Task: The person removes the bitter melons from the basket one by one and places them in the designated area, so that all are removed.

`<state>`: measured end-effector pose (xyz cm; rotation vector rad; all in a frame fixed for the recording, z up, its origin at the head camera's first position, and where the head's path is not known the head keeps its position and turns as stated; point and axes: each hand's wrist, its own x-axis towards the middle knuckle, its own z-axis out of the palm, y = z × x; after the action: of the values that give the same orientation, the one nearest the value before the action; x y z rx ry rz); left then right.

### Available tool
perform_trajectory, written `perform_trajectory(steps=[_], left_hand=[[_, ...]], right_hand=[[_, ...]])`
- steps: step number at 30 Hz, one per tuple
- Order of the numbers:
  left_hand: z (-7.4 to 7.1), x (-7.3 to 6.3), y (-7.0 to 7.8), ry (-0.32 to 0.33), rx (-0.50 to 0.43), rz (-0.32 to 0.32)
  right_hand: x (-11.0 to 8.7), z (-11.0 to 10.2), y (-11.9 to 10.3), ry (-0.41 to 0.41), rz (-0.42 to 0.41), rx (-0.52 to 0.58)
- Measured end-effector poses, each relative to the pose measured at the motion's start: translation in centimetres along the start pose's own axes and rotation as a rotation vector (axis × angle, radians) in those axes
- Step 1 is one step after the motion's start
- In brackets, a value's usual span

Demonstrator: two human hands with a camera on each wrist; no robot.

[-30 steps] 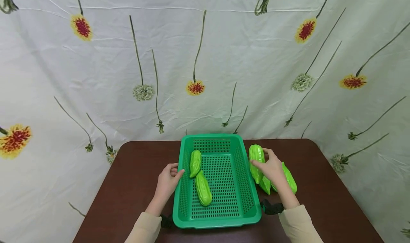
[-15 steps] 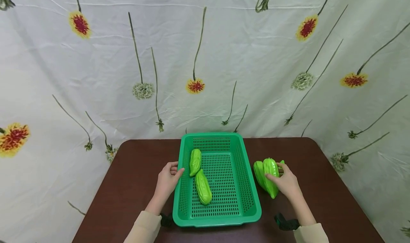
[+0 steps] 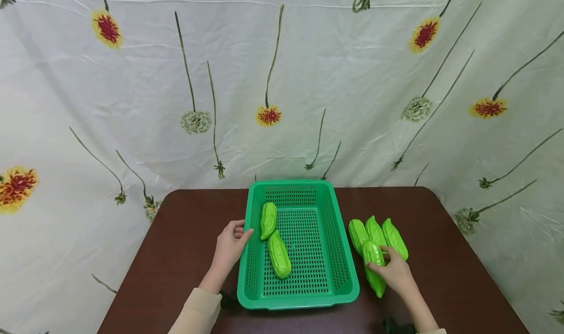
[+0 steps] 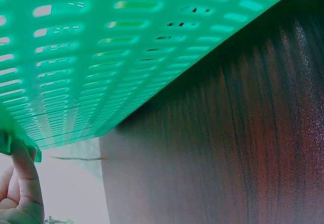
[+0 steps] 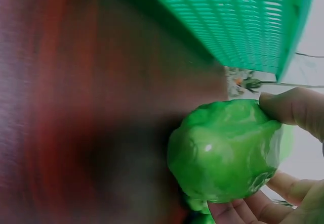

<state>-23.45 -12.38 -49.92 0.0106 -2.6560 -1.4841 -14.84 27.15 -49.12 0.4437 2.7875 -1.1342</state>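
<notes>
My left hand [image 3: 229,246] grips the left rim of a green plastic basket [image 3: 299,302], thumb over the edge; in the left wrist view a finger [image 4: 28,181] hooks at the rim. Inside the basket, two bright green bitter melons [image 3: 279,256] lie along the left side, one behind the other. Right of the basket, my right hand [image 3: 396,273] holds another bitter melon [image 3: 374,275] between thumb and fingers, its pointed end toward me. The right wrist view shows this bitter melon [image 5: 223,150] close up, its blunt end facing the camera, low over the table.
Three more bitter melons [image 3: 375,233] lie side by side just behind the held one, on the dark brown wooden table [image 3: 194,226]. A white cloth with printed flowers [image 3: 299,79] hangs behind the table's far edge.
My right hand has carried its bitter melon from beside the basket's right rim rightward and toward me, uncovering the three behind it. The left hand stays on the rim.
</notes>
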Motion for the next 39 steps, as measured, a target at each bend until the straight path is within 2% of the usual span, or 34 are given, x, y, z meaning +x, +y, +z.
perform_trajectory(steps=[14,24,34,39], left_hand=[[0.0,0.1,-0.1,-0.003,-0.005,-0.012],[0.0,0.0,-0.1,0.005,0.006,0.009],[0.0,0.0,-0.1,-0.002,0.001,0.007],[0.0,0.1,-0.2,-0.002,0.002,0.007]], right_hand=[[-0.5,1.7,1.7,-0.074,0.005,-0.029],[-0.5,1.9,1.9,-0.082,0.008,-0.027],[-0.3,2.1,1.9,-0.116,0.039,-0.027],[-0.3,2.0,2.1,-0.123,0.029,-0.029]])
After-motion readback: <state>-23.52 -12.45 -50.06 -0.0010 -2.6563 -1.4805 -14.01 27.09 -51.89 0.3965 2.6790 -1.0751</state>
